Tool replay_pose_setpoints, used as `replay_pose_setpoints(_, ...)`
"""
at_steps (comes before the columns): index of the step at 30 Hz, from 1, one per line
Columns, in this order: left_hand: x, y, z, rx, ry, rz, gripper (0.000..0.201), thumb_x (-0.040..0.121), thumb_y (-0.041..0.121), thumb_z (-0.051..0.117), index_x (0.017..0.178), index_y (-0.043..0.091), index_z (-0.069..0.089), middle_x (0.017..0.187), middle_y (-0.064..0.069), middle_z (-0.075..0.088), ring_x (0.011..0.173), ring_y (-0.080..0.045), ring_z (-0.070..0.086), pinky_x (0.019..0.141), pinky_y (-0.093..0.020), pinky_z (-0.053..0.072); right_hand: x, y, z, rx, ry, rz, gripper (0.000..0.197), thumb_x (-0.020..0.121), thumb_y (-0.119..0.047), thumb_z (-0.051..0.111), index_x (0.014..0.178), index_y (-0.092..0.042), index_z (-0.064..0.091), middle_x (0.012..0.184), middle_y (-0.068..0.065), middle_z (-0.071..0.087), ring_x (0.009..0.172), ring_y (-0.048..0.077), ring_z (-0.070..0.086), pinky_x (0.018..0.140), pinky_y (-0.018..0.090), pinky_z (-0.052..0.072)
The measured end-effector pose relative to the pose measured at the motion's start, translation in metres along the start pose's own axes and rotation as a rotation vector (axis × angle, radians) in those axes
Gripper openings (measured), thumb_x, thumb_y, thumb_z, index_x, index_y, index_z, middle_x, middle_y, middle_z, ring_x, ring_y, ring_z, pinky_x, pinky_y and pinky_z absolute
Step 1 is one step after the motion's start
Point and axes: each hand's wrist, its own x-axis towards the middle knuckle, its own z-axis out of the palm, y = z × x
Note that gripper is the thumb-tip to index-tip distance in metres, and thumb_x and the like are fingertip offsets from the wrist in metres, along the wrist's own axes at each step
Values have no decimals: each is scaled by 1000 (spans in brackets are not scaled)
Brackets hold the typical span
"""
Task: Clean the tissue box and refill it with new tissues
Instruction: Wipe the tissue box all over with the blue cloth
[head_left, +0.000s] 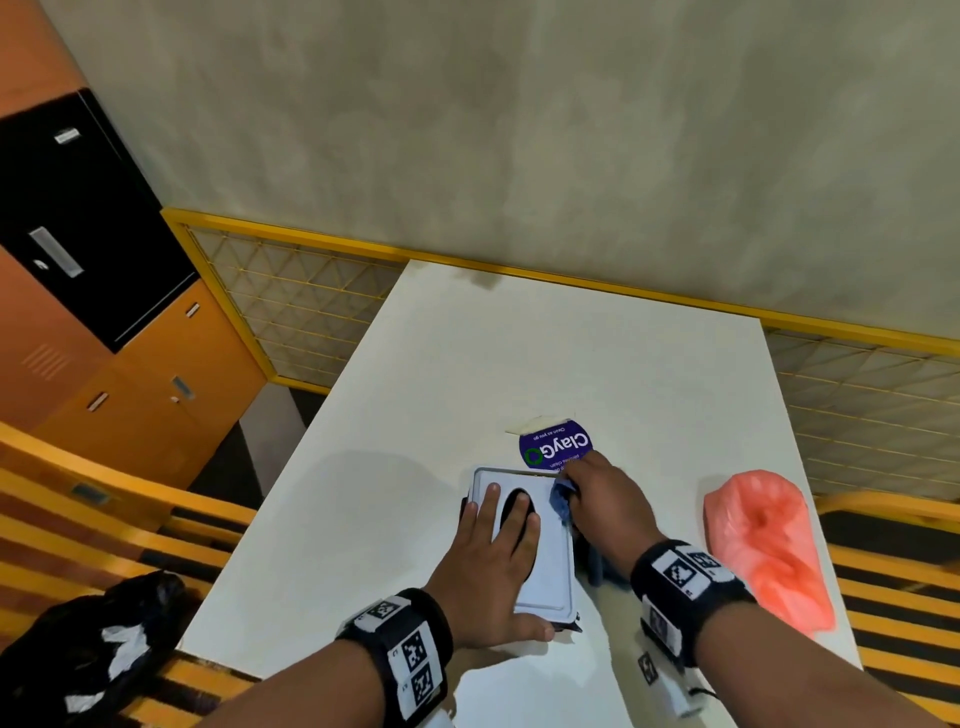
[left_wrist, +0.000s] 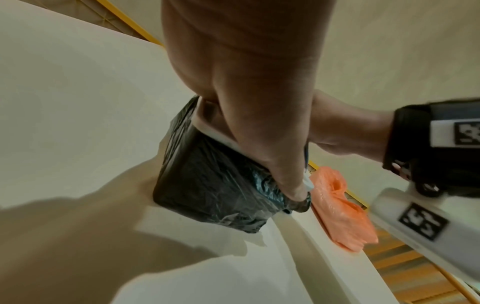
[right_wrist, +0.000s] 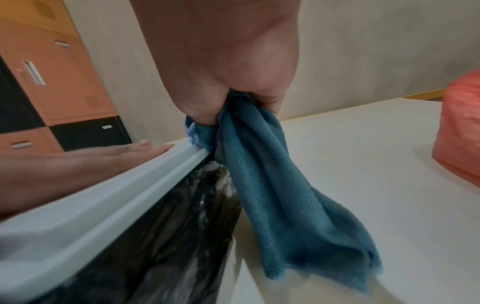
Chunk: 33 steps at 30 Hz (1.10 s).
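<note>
Taking the tissue box (head_left: 540, 561) as the landmark, it stands near the middle of the white table (head_left: 395, 405), a pale lid with a dark oval slot over a body wrapped in black plastic. Far to its left, off the table, a black bag (head_left: 88, 654) lies on an orange slatted bench (head_left: 130, 525), with orange and black lockers (head_left: 88, 249) beyond. The left hand (head_left: 493, 561) lies flat on the box's lid, fingers straight and spread, two of them reaching over the slot, the thumb along the near edge. Just behind the box a round blue sticker (head_left: 556, 447) sits on the table. At the box's far right corner the right hand (head_left: 597, 499) clenches a bunched blue cloth (head_left: 563, 499) against the lid's rim, the cloth's loose end hanging down the box's right side. Well to the right of the box a pink plastic pack (head_left: 769, 551) rests near the table's edge.
</note>
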Motion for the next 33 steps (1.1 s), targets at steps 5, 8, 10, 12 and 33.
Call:
replay_pose_setpoints(5, 1, -1, 0, -21, -32, -6, 120, 77, 92, 41, 156, 1, 32, 164, -25, 29, 148, -59, 23, 111, -71, 33, -67, -2, 13, 22, -28, -87, 7, 71, -14, 53, 74, -15, 59, 77, -6, 40, 66, 23, 52, 56, 37, 40)
replay_pose_setpoints(8, 0, -2, -2, 31, -2, 21, 117, 78, 91, 38, 153, 1, 38, 161, -25, 37, 144, -58, 33, 106, -68, 41, -90, 3, 26, 34, -52, -99, 9, 69, -15, 50, 72, -19, 58, 77, -7, 44, 65, 18, 52, 56, 34, 43)
replay_pose_setpoints(10, 1, -2, -3, 42, 9, 19, 116, 77, 92, 37, 151, 2, 43, 159, -22, 42, 142, -57, 38, 103, -66, 45, -82, 5, 25, 22, -45, -89, 10, 71, -15, 49, 74, -20, 58, 80, -3, 48, 68, 20, 53, 56, 35, 44)
replay_pose_setpoints(12, 1, -2, -2, 55, 4, 36, 117, 78, 93, 38, 153, 3, 40, 161, -21, 38, 145, -56, 33, 105, -67, 42, -63, 4, 18, -3, -30, -59, 10, 75, -15, 51, 77, -20, 59, 83, -2, 49, 71, 22, 53, 58, 36, 44)
replay_pose_setpoints(33, -10, -30, -72, 51, -347, 107, 84, 100, 18, 59, 165, 31, 8, 170, -12, -24, 155, -39, -23, 126, -60, 2, -69, 21, -14, -203, -138, 54, 4, 79, -23, 51, 77, -24, 47, 88, -1, 57, 82, 21, 57, 59, 34, 36)
